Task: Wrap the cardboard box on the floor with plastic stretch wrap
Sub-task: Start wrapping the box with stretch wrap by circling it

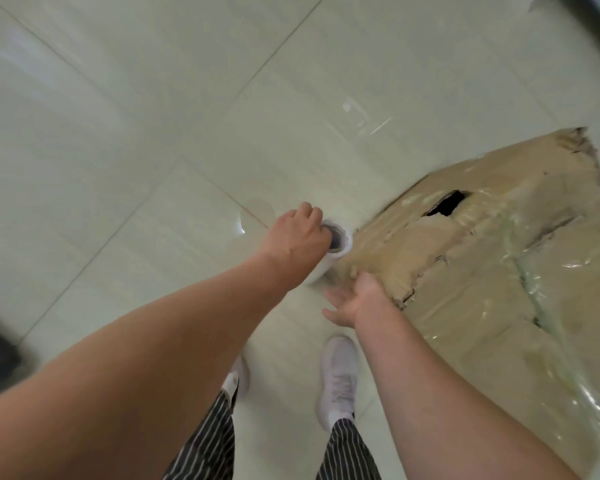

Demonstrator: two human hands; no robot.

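Roll held at the box's near corner
Your left hand [297, 237] hooks its fingers into the core of the stretch wrap roll [318, 271], probably so it can spin. Your right hand [352, 303], fingers loose and spread, hovers beside the partly filmed cardboard box [482, 271] on the floor [153, 133].

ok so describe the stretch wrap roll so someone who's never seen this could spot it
Find the torn cardboard box on the pale tiled floor. Beside its leftmost corner is the stretch wrap roll, the left hand gripping its top. It is the only white cylinder, with a dark hollow core.
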